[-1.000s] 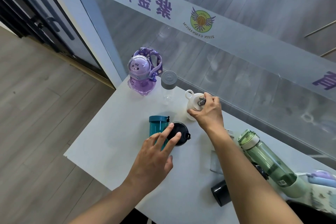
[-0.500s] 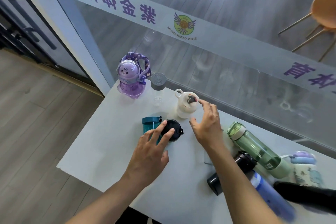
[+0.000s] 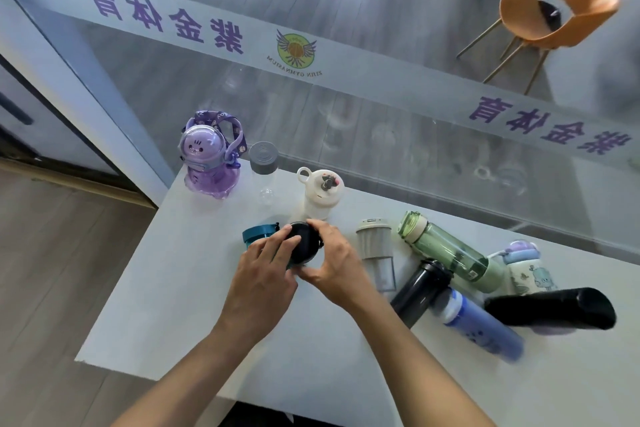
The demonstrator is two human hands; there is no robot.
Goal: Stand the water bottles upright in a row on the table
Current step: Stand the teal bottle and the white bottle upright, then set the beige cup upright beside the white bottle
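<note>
On the white counter (image 3: 180,288), going left to right, a purple cartoon-faced bottle (image 3: 207,163) with a strap stood upright at the ten o'clock corner. Just beside it at its three o'clock stood a clear bottle (image 3: 264,170) with a grey cap, and next along a cream bottle (image 3: 318,196) with a loop on its lid, also upright. These three made a row along the far edge by the glass wall (image 3: 381,107).

Near the middle of the counter, at the cream bottle's seven o'clock, a teal bottle (image 3: 258,236) stood with its black lid (image 3: 304,244) flipped open toward three o'clock. The left hand (image 3: 263,274) lay over the bottle, fingers spread and resting on the teal body and the lid's edge. The right hand (image 3: 332,270) curled around the lid from the three o'clock side, thumb below and fingers above, touching it.

Further toward three o'clock, a grey-topped clear cup (image 3: 377,250) lay on its side. Beyond it lay a jumble of bottles on their sides: a green one (image 3: 450,253), a black one (image 3: 420,291), a blue one (image 3: 481,329), and a dark cylinder (image 3: 550,308). A small printed bottle (image 3: 526,267) with a lilac lid sat behind them. An orange chair (image 3: 557,7) showed past the glass at one o'clock.
</note>
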